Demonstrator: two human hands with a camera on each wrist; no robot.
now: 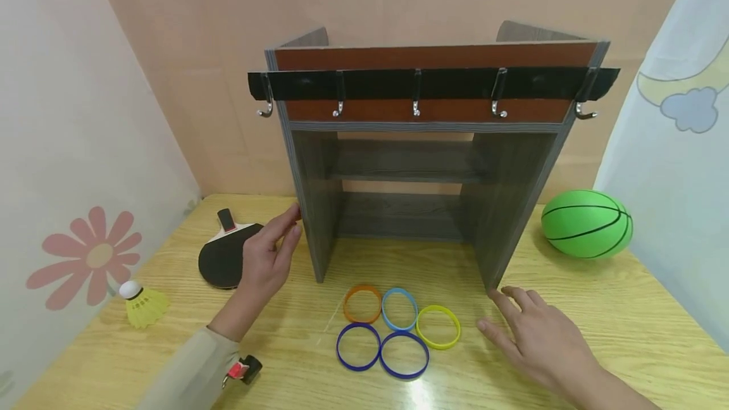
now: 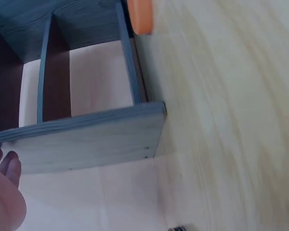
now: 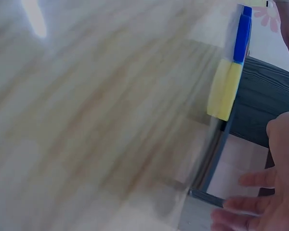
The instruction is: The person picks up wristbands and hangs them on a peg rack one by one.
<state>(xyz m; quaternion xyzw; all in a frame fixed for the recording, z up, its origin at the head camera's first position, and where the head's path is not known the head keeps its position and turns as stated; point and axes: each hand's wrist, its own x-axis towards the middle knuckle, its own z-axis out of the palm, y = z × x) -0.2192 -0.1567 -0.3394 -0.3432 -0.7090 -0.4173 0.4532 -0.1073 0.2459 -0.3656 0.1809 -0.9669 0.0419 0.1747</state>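
A dark grey wooden shelf rack (image 1: 407, 154) stands upright on the table, with a black strip of several metal hooks (image 1: 416, 108) across its front. My left hand (image 1: 270, 257) rests its fingers against the outer face of the left side panel (image 2: 96, 144). My right hand (image 1: 543, 337) has its fingers spread by the bottom front corner of the right side panel; whether they touch it is unclear. In front of the rack lie silicone wristbands: an orange one (image 1: 345, 312), a light blue one (image 1: 385, 315), a yellow one (image 1: 458, 328) and two dark blue ones (image 1: 338, 347).
A black table tennis paddle (image 1: 219, 264) lies left of the rack, partly behind my left hand. Farther left is a yellow shuttlecock (image 1: 145, 305). A green ball (image 1: 586, 224) with black lines sits to the right. Cloth-like walls border the table.
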